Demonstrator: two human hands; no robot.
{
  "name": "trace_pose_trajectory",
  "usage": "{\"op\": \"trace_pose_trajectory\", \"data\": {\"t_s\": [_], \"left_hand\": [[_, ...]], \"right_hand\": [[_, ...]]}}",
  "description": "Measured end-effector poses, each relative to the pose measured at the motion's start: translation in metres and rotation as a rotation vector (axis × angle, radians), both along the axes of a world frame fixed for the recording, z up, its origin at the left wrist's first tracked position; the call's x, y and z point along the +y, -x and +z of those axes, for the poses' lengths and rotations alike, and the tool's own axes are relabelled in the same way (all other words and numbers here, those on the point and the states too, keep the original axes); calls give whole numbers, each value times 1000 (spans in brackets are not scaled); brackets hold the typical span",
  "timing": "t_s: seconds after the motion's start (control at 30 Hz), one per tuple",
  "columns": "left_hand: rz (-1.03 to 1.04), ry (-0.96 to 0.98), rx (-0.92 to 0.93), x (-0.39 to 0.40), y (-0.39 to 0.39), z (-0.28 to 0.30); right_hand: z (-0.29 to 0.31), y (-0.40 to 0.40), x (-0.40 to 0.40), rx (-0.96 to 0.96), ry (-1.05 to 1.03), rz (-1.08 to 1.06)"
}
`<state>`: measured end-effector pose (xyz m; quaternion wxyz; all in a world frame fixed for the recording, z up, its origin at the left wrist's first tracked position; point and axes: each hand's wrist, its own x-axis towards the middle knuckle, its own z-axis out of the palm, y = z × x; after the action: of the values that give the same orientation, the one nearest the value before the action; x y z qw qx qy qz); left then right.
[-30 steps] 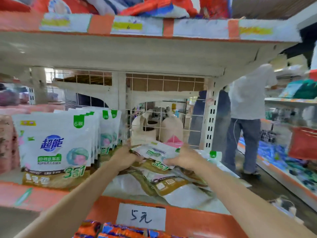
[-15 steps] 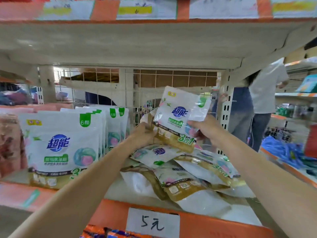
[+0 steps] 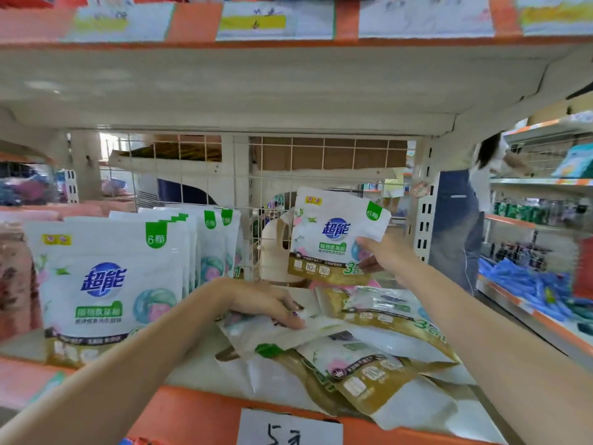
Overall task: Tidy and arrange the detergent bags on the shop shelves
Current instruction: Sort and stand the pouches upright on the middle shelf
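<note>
My right hand point(image 3: 383, 258) pinches a white and gold detergent bag point(image 3: 330, 239) by its right side and holds it upright above the shelf. My left hand point(image 3: 266, 303) lies lower, its fingers on a white bag point(image 3: 272, 335) at the top of a loose pile of flat bags point(image 3: 369, 354). On the left, a row of the same bags point(image 3: 106, 284) stands upright, one behind another.
The shelf's orange front edge point(image 3: 199, 415) carries a handwritten price label point(image 3: 288, 428). A wire grid point(image 3: 321, 162) closes the back, with a beige jug point(image 3: 276, 248) by it. The upper shelf point(image 3: 288, 85) hangs low overhead. A person point(image 3: 465, 226) stands in the right aisle.
My right hand alone now holds the lifted bag, moved further right and upright. My left hand has let go of it and dropped onto the pile.
</note>
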<state>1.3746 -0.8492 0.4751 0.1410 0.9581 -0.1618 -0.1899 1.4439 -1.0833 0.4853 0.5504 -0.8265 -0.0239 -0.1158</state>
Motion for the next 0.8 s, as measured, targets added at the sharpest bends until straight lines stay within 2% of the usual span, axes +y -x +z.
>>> {"op": "trace_pose_trajectory", "data": {"t_s": [0.13,0.2,0.27,0.33,0.4,0.43,0.47,0.5,0.57,0.6,0.67,0.8], "left_hand": [[41,10,-27,1,4,3],[126,85,-117,-4,-5,2],[354,268,-337,-9,-19,2],[626,502,-457,-9,-39,1],[682,665,-444,-7,-56,-1],[660,682,-444,-4,-63,-4],[634,666,-460,-4,-66,-8],[613,617,-491,-2,-68,-13],[594,510,-555,-1,-70,-23],[596,483,-571,-1,-71,-27],[601,477,-598,-3,-68,-29],[585,403,-666,-8,-58,-21]], "right_hand": [[0,-20,10,-27,3,17],[0,-28,14,-41,-17,32],[0,-34,17,-30,-38,51],[2,-37,18,-38,-19,70],[4,-27,15,-31,24,128],[6,-21,13,8,20,176],[5,-13,8,56,67,228],[5,-5,2,104,205,275],[1,7,-9,186,751,280],[-5,10,-14,213,932,310],[-21,13,-22,309,1009,421],[-32,28,-32,288,999,442]]}}
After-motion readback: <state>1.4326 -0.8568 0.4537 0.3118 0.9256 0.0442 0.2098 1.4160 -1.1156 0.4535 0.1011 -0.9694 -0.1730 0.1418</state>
